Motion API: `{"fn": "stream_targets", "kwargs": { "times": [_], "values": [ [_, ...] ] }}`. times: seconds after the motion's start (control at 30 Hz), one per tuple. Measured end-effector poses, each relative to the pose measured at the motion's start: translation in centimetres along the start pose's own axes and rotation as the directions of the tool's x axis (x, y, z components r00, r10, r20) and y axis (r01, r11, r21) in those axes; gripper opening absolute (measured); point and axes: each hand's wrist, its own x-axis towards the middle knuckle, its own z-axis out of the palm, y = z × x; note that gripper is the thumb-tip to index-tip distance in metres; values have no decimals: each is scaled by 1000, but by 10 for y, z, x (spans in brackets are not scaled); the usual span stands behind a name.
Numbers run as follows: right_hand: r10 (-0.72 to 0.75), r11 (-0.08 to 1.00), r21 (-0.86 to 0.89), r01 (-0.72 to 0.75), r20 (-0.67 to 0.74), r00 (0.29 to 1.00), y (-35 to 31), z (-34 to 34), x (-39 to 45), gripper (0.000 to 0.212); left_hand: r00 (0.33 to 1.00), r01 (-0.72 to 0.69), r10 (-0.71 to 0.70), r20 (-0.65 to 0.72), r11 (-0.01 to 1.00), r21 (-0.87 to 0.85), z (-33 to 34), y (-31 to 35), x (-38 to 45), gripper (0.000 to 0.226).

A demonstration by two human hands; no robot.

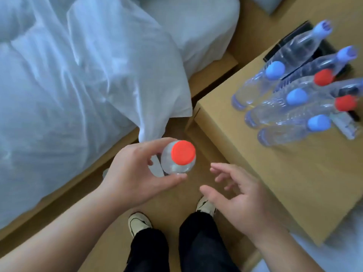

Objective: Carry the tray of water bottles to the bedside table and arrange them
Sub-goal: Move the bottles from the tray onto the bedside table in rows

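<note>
My left hand (pixel 135 173) grips a clear water bottle with a red cap (pixel 182 153), held upright over the floor between the bed and the bedside table. My right hand (pixel 239 197) hovers just to its right, fingers spread, holding nothing. On the wooden bedside table (pixel 275 169) stand several clear bottles (pixel 290 107) with blue and red caps, grouped at the far right. A black tray (pixel 288 42) shows behind and under the rear bottles.
The bed with a white duvet and pillow (pixel 88 75) fills the left side, on a wooden frame (pixel 59 193). My legs and shoes (pixel 139 222) stand on the wooden floor below. A small dark object and a white item (pixel 347 124) lie at the table's right edge.
</note>
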Motion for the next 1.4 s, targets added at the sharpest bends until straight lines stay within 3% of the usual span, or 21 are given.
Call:
{"fn": "stream_targets", "kwargs": {
  "times": [0.1, 0.27, 0.43, 0.63, 0.97, 1.27, 1.4],
  "values": [
    [129, 991, -22, -130, -37, 991, 21, -46, -4, 30, 998, -59, 58, 11, 998, 26, 9, 46, 43, 44],
    [255, 966, -25, -256, -26, 967, 48, -98, 8, 31, 995, -100, 100, 19, 995, 21, 34, 108, 108, 42],
    [286, 958, 54, -282, -87, 954, 45, -123, 42, 40, 992, -123, 123, 30, 992, -6, 53, 134, 155, 45],
    [320, 946, 88, -312, -105, 942, 28, -128, 70, 46, 955, -273, 269, 121, 962, 16, 39, 148, 202, 36],
    [286, 953, 201, -228, -330, 900, -9, -148, 134, 42, 893, -368, 389, 226, 921, -129, 13, 187, 285, 32],
    [356, 933, 199, -300, -397, 846, 5, -174, 170, 52, 898, -311, 346, 274, 936, -162, 40, 166, 346, 31],
    [369, 929, 162, -332, -379, 848, 10, -176, 178, 54, 893, -282, 315, 322, 948, -146, 45, 136, 356, 43]
  ]
}}
